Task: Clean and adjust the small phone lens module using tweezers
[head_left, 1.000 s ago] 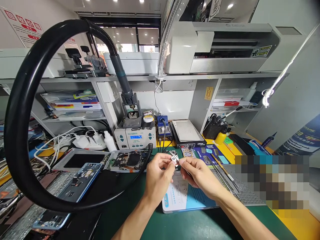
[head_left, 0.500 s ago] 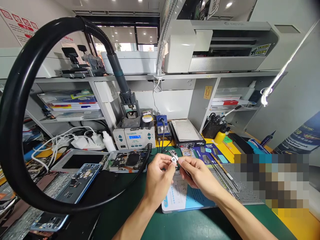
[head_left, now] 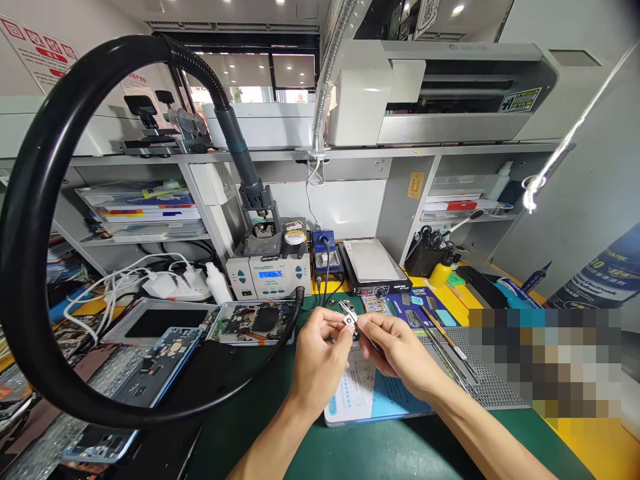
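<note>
Both hands meet above the green mat (head_left: 380,453), pinching one small silver metal part (head_left: 349,316) between their fingertips. My left hand (head_left: 320,357) grips it from the left with thumb and forefinger. My right hand (head_left: 395,350) holds its right side, fingers curled. Below the hands lies a white and blue booklet (head_left: 367,400). An opened phone with its board exposed (head_left: 253,321) lies just left of the hands.
A thick black hose (head_left: 35,220) loops from the hot-air station (head_left: 270,270) across the left. A blue phone back (head_left: 157,363) and a dark screen (head_left: 160,321) lie at left. Tweezers and tools (head_left: 445,350) rest on a grey pad at right. Shelves hold papers and machines.
The hands and the small part have stayed almost in place. The view shifted slightly between the earliest frame and now.
</note>
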The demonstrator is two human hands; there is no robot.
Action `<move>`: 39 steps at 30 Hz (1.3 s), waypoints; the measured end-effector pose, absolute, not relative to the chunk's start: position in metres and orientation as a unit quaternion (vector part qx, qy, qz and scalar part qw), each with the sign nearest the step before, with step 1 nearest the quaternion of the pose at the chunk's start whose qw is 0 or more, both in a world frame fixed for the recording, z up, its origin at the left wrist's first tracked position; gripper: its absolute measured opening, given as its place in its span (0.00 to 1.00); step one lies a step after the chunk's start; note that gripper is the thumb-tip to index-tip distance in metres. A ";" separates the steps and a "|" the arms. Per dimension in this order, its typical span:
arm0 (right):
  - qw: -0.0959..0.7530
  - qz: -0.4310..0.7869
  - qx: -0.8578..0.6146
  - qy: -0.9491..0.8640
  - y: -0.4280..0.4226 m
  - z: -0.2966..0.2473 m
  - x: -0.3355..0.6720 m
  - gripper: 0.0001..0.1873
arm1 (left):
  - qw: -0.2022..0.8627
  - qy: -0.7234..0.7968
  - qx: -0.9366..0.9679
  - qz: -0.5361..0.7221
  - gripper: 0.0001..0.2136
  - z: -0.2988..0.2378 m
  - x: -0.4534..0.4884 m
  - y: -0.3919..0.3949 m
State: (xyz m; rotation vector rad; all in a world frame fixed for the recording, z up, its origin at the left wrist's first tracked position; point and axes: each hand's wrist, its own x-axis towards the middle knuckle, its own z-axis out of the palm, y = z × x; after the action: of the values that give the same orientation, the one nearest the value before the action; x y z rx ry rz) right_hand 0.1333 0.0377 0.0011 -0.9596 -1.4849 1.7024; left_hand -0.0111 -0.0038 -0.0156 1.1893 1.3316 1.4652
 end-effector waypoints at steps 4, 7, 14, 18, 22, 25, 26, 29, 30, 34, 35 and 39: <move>0.336 0.655 -0.363 -0.571 0.037 -0.002 0.134 0.25 | 0.400 0.535 0.477 0.571 0.06 -0.015 -0.011 -0.005; 0.336 0.649 -0.359 -0.581 0.038 -0.004 0.135 0.24 | 0.396 0.538 0.484 0.565 0.06 -0.015 -0.010 -0.005; 0.341 0.632 -0.359 -0.596 0.039 -0.002 0.134 0.24 | 0.398 0.543 0.484 0.559 0.07 -0.015 -0.009 -0.006; 0.347 0.627 -0.367 -0.593 0.039 -0.001 0.133 0.25 | 0.398 0.547 0.482 0.557 0.07 -0.014 -0.009 -0.005; 0.356 0.613 -0.378 -0.595 0.039 -0.004 0.133 0.26 | 0.401 0.548 0.481 0.554 0.08 -0.014 -0.009 -0.005; 0.358 0.606 -0.380 -0.600 0.039 -0.006 0.133 0.26 | 0.406 0.546 0.480 0.554 0.08 -0.016 -0.009 -0.005; 0.357 0.606 -0.380 -0.601 0.039 -0.006 0.133 0.26 | 0.410 0.543 0.476 0.558 0.08 -0.017 -0.009 -0.005; 0.349 0.614 -0.374 -0.601 0.040 -0.004 0.134 0.24 | 0.437 0.517 0.454 0.579 0.09 -0.017 -0.009 -0.003; 0.346 0.622 -0.368 -0.598 0.040 -0.003 0.134 0.24 | 0.449 0.507 0.444 0.586 0.09 -0.016 -0.010 -0.002; 0.336 0.659 -0.352 -0.573 0.041 0.000 0.137 0.20 | 0.489 0.489 0.412 0.593 0.10 -0.011 -0.010 0.000; 0.337 0.663 -0.352 -0.568 0.042 0.000 0.137 0.20 | 0.493 0.489 0.408 0.592 0.10 -0.010 -0.010 0.000; 0.334 0.665 -0.354 -0.567 0.042 0.000 0.138 0.19 | 0.489 0.493 0.401 0.597 0.10 -0.009 -0.011 -0.001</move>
State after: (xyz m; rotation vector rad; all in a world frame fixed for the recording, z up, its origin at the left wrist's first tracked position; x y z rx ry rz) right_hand 0.1375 0.0419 0.0004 -0.9235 -1.4800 1.7360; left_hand -0.0105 -0.0011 -0.0095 0.9748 1.1985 1.4508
